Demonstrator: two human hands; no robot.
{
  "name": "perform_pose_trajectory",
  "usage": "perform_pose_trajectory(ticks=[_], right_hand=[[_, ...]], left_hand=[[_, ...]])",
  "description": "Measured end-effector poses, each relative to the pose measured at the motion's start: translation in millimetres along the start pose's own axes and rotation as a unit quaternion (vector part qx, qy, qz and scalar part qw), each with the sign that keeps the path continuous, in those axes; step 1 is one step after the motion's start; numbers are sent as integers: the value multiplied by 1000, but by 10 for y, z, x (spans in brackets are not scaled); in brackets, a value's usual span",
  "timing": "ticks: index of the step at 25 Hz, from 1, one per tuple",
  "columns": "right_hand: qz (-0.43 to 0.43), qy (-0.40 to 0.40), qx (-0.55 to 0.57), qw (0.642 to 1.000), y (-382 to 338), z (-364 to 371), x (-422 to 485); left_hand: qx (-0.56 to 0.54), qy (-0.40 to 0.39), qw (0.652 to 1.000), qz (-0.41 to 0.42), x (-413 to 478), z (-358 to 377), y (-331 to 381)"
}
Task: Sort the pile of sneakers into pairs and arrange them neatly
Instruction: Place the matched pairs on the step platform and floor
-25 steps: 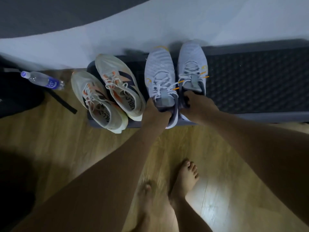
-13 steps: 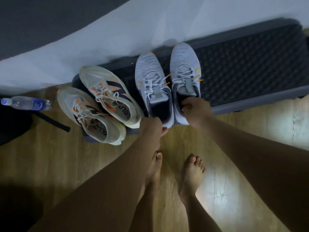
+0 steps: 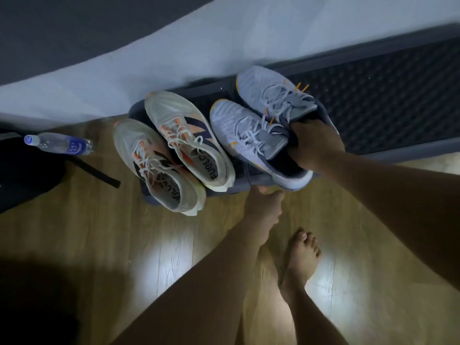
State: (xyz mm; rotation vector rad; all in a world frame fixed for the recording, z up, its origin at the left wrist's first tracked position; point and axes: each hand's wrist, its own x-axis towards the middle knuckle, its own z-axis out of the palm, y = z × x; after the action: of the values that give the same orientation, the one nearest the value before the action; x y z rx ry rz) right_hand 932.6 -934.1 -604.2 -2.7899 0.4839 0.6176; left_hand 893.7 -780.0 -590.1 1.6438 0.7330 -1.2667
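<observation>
White sneakers [image 3: 189,135] read "FUELC"; right grip [image 3: 316,145] holds grey sneakers [image 3: 239,125].

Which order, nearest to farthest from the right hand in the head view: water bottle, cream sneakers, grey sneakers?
1. grey sneakers, gripped by the right hand.
2. cream sneakers, just left of them.
3. water bottle, far left.

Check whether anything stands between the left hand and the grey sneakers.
Nothing visible does. The left hand hangs by the tray rim, just below the near grey sneaker; the right hand grips both grey sneakers at their collars.
</observation>
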Motion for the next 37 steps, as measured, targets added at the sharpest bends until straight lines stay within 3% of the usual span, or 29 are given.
perform_pose_trajectory(ticks=[5,10,14,19,22,25,29,33,37], right_hand=[[69,-41,37,996,-24,154,93],[40,145,217,965,84,201,-461],[192,113,265,938,298,442,-1373],[396,48,345,850,364,829,-2653],[489,34,408,771,236,1052,-3257],[539,69,466,698,83,1268,-3690],[591,119,535,592,-17,1778,-4561],[637,126,587,484,-391,2497,-5907],[678,182,626,339,-1141,3217,-7275]], left_hand=[[43,-1,999,14,60,-151,3],[115,-24,993,-2,79,-294,-108],[188,-23,982,18,-6,-166,-174],[351,-58,932,62,-370,292,-538],[422,-96,896,96,-669,668,-934],[511,-126,844,105,-886,995,-1403],[629,-177,743,146,-1091,1264,-2409],[734,-223,614,188,-1440,1168,-3718],[824,-254,476,172,-1782,789,-5162]])
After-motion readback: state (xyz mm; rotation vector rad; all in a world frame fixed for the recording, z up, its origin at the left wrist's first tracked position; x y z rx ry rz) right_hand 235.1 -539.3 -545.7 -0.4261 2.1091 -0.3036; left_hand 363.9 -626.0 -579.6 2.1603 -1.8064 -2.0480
